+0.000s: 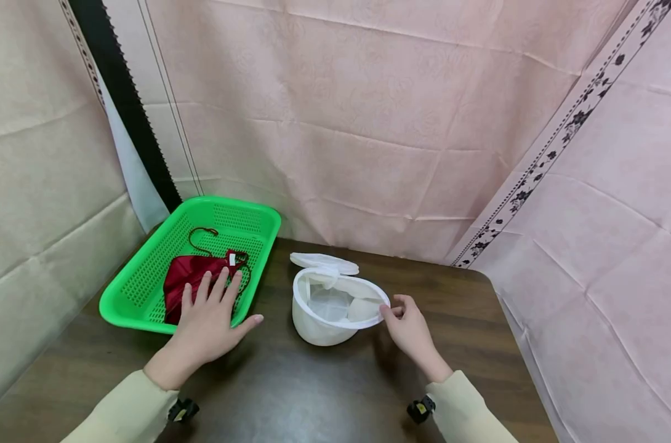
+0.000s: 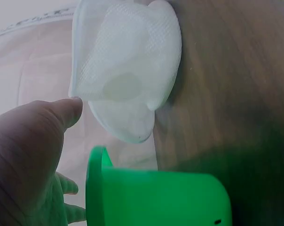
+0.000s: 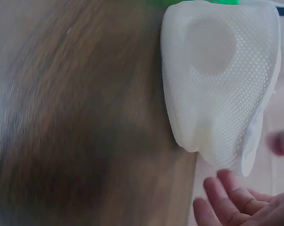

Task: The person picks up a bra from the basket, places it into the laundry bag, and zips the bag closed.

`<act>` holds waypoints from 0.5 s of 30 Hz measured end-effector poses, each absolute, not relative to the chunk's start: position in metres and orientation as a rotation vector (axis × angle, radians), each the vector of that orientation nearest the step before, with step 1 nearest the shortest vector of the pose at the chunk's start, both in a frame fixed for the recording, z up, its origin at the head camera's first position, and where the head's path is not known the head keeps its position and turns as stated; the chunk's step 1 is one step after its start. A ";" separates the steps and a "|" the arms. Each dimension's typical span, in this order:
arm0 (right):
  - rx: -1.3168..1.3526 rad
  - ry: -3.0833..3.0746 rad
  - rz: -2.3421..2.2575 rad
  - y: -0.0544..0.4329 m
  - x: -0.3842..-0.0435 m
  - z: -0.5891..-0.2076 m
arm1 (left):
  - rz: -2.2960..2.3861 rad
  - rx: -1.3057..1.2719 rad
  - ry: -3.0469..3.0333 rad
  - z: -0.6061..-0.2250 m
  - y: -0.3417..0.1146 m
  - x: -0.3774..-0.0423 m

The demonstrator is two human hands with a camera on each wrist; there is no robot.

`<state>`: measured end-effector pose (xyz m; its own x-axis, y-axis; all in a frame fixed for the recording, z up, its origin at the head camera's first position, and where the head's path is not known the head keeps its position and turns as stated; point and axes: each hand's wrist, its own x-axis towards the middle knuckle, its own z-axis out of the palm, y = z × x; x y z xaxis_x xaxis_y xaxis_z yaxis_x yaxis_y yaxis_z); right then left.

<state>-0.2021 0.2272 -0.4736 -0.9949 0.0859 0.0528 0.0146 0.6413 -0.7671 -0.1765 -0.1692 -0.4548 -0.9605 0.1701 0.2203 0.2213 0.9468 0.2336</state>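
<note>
A white mesh laundry bag (image 1: 319, 332) stands upright on the table, its round lid (image 1: 324, 263) flipped back at the far side. Inside shows a pale round base and a whitish patch at the right. My right hand (image 1: 412, 331) is at the bag's right rim; in the right wrist view its fingertips (image 3: 226, 181) and thumb lie apart beside the rim. My left hand (image 1: 207, 323) spreads its fingers over the near edge of a green plastic basket (image 1: 126, 311). Under those fingertips lies a dark red drawstring pouch (image 1: 187, 277) with a dark cord.
The brown wooden table (image 1: 291, 394) carries the basket at left and the bag near its middle. Pale cloth curtains (image 1: 369, 123) hang close behind the table and on both sides. A rounded table corner (image 1: 482, 280) lies at the far right.
</note>
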 end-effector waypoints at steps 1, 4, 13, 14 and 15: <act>-0.110 -2.750 1.340 0.227 -0.203 -0.475 | -0.388 -0.290 -2.903 -0.454 -0.171 -0.178; -0.145 -2.696 1.436 0.225 -0.205 -0.477 | -0.420 -0.278 -2.904 -0.450 -0.178 -0.181; -0.157 -2.645 1.501 0.223 -0.204 -0.483 | -0.478 -0.239 -2.980 -0.450 -0.202 -0.198; -0.156 -2.643 1.507 0.223 -0.204 -0.483 | -0.481 -0.237 -2.989 -0.450 -0.204 -0.201; -0.153 -2.643 1.511 0.223 -0.204 -0.483 | -0.483 -0.235 -2.998 -0.450 -0.207 -0.203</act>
